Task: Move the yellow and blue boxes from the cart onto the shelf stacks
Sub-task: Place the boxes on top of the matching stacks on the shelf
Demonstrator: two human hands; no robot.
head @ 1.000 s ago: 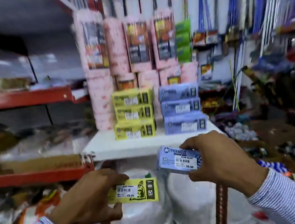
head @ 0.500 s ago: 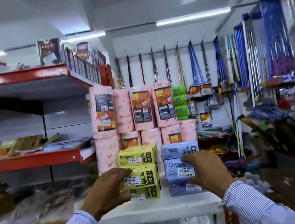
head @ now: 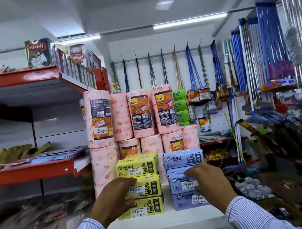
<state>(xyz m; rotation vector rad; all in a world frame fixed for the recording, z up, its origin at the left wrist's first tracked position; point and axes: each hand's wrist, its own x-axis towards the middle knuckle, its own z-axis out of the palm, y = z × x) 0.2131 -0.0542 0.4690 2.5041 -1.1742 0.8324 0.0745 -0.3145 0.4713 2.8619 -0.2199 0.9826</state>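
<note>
We have two stacks on the white shelf [head: 164,226] at the lower centre of the frame: a yellow stack [head: 141,185] on the left and a blue stack [head: 186,178] just beside it on the right, each three boxes high as far as we can see. Pink towel rolls [head: 140,114] stand right behind them.

Our left hand [head: 113,199] lies against the left side of the middle yellow box [head: 145,188], fingers over its top front edge. Our right hand [head: 207,182] rests the same way on the middle blue box [head: 181,183], fingers spread across its top and front. Both hands touch the boxes with fingers loosely curved, but we cannot tell whether they truly grip or only press.

The cart is out of view, so we cannot say how many boxes remain there. We judge that these two boxes are essentially placed, perhaps needing only squaring up.
</note>
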